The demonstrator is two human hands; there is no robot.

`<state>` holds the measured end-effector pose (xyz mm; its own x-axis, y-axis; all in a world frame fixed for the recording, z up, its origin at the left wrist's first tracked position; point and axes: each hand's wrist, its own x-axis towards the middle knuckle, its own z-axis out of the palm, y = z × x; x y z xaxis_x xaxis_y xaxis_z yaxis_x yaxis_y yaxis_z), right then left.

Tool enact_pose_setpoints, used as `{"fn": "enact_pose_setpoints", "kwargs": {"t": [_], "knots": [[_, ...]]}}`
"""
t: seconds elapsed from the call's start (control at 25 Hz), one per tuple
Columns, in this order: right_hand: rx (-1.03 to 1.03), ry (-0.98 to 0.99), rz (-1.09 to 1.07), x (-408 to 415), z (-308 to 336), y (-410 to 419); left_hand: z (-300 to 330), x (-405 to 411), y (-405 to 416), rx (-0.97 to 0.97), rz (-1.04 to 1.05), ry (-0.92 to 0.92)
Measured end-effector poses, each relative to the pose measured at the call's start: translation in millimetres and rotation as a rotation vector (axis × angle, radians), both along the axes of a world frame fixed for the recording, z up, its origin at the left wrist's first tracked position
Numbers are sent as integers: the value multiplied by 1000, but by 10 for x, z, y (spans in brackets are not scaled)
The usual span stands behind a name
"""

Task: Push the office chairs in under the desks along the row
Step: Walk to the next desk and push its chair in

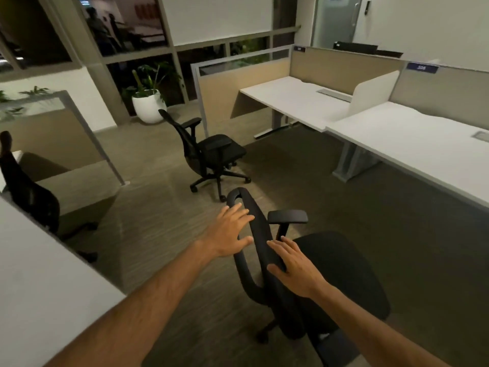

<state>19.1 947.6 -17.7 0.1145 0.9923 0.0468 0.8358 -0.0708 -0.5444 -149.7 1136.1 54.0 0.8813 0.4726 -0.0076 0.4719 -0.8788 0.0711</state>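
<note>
Hands, left (229, 231) and right (292, 266), rest flat, fingers straight, on the chair backrest (260, 234) between them.

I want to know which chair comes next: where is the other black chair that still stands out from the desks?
In the head view the far chair stands on the carpet left of centre, apart from the white desk, in front of the white plant pot.

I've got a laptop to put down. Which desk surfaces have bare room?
The near white desk is bare between the white divider and its grommet. The far desk is bare in front of its cable slot. Crowded: the aisle, where both hands rest on the near chair.
</note>
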Motion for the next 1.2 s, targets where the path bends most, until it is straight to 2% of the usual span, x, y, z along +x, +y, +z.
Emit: {"fn": "enact_pose_setpoints", "kwargs": {"t": [0.12,0.16,0.24,0.32,0.48,0.6,0.84,1.0,1.2], "knots": [[46,-60,-105,-69,-183,46,-119,296,351,-48,-182,115],[39,-26,-188,-91,-229,53,-179,449,487,-49,-275,153],[1,24,-197,-128,-220,-11,-216,511,577,-77,-296,210],[-64,100,-295,-240,-252,1,-319,586,762,-103,-416,235],[-175,191,-470,-772,-275,110,-596,592,1181,-157,-572,366],[-204,204,-690,-1174,-298,282,-711,651,1567,-133,-674,364],[-300,11,-1036,-1592,-359,792,-766,728,2255,-12,-794,303],[-304,-166,-1104,-1580,-415,885,-828,827,2334,-6,-873,227],[-305,-176,-1075,-1462,-430,819,-945,1000,2379,-11,-916,138]]}}
